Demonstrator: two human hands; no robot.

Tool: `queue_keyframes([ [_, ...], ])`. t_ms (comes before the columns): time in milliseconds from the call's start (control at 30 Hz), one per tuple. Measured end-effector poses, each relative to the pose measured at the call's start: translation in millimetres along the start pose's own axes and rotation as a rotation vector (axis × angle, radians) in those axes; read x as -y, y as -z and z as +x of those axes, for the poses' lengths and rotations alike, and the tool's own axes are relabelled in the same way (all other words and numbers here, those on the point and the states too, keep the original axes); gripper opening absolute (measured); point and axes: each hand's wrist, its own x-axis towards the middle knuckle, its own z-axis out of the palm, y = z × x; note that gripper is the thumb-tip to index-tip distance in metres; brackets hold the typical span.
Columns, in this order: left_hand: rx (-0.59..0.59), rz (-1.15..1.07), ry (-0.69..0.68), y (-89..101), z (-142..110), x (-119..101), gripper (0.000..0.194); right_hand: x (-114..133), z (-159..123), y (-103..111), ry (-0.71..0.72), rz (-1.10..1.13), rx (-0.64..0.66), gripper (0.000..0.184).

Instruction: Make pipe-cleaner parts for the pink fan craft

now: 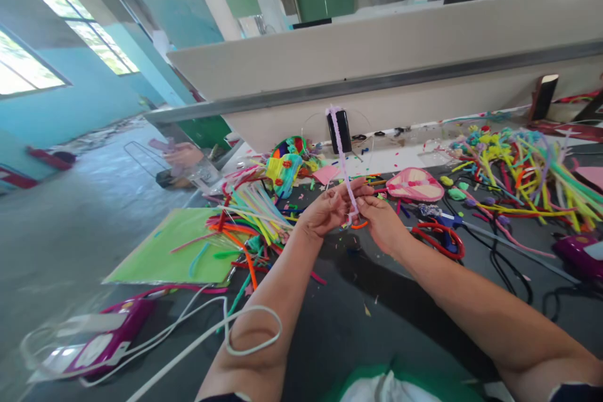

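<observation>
My left hand [325,210] and my right hand [384,220] meet above the dark table [339,326], fingers pinched together. Both grip the lower end of a lilac pipe cleaner [340,151] that stands up between them and curls at its top. A small orange pipe cleaner loop [359,225] hangs at my fingertips, under the lilac one. A heap of coloured pipe cleaners [249,213] lies just left of my left hand.
A green sheet [164,251] lies at the left. Purple glue guns [108,339] [581,251] with cords sit at both sides. A pink woven piece [414,183], a red loop [440,239] and a big pipe cleaner pile [532,169] lie right. A grey partition [377,69] stands behind.
</observation>
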Motion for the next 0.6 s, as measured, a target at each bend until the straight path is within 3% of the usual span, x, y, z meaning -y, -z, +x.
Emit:
queue_keyframes([
  [600,-0.077,-0.034,-0.092,4.0,0.9,10.6,0.067,-5.9,-2.3,-0.8,0.061,-0.08,0.076,0.022],
])
